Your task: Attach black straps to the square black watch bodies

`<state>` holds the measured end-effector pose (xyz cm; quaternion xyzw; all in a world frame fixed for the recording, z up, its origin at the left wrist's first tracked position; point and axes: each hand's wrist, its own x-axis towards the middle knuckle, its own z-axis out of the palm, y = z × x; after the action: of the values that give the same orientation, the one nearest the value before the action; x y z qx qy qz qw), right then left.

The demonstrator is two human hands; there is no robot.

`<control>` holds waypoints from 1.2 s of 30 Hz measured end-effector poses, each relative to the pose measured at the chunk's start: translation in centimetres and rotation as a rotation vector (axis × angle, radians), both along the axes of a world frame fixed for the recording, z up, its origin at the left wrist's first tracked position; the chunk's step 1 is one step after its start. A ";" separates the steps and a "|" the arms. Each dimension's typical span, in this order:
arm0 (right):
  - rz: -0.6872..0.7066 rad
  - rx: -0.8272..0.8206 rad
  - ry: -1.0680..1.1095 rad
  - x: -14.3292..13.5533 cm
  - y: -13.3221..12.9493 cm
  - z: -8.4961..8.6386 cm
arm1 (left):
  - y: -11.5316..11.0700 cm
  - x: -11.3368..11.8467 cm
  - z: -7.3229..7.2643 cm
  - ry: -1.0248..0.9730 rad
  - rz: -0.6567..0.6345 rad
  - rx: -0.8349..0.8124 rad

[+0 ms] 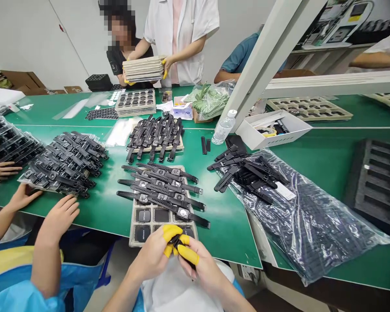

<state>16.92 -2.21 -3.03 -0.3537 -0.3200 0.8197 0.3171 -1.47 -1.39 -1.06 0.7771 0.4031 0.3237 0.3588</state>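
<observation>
My left hand (155, 251) and my right hand (199, 260) meet low in the middle of the view, in front of the near edge of a tray. Yellow finger covers are on the fingertips of both. Pinched between them is a small black part (174, 239), mostly hidden by the fingers. Just beyond lies the beige tray (135, 239), with square black pieces (143, 234) in its near pockets. Smartwatches with black straps (162, 197) lie in rows across its far part. Loose black straps (253, 173) are heaped to the right on a clear plastic bag (299, 221).
Behind stands another watch-laden tray (178, 145), a bottle (225, 127) and a white box (276, 130). Watches are piled at left (68, 160), beside a co-worker's hands (60, 216). A standing person holds stacked trays (143, 69). A slanted post (263, 60) rises at right.
</observation>
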 end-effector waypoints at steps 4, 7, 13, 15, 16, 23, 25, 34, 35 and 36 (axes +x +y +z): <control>-0.030 -0.026 0.040 -0.5 -0.2 -0.5 | -0.6 0.3 -0.9 -0.044 0.054 0.006; -0.068 -0.086 0.099 -0.7 -0.2 -0.2 | -0.8 0.4 -0.8 -0.018 0.069 0.076; -0.052 -0.175 0.116 -0.4 0.0 0.6 | -0.4 -0.1 0.7 0.075 -0.004 0.076; -0.029 -0.223 0.088 -0.1 0.1 0.8 | -0.3 -0.2 1.2 0.164 0.000 0.098; -0.018 -0.244 0.073 0.0 0.2 0.9 | -0.3 -0.2 1.4 0.219 0.001 0.103; 0.037 -0.094 0.001 -0.1 -0.1 0.4 | -0.3 -0.9 1.1 0.130 -0.044 0.012; 0.012 -0.027 -0.016 -0.1 -0.1 0.2 | -0.5 -1.1 0.4 0.050 -0.010 -0.033; 0.215 -0.049 -0.096 0.8 -0.1 0.4 | -0.9 0.7 -1.5 -0.726 0.536 -0.231; 0.262 -0.083 -0.100 1.2 0.0 0.5 | -0.5 0.5 -1.1 -0.809 0.628 -0.263; 0.298 -0.093 -0.120 1.6 0.1 0.5 | -0.1 0.1 -0.7 -0.871 0.719 -0.283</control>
<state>18.53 -2.08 -2.50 -0.3651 -0.3491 0.8489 0.1555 -1.38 -1.48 -1.79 0.3312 0.4964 0.6580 0.4592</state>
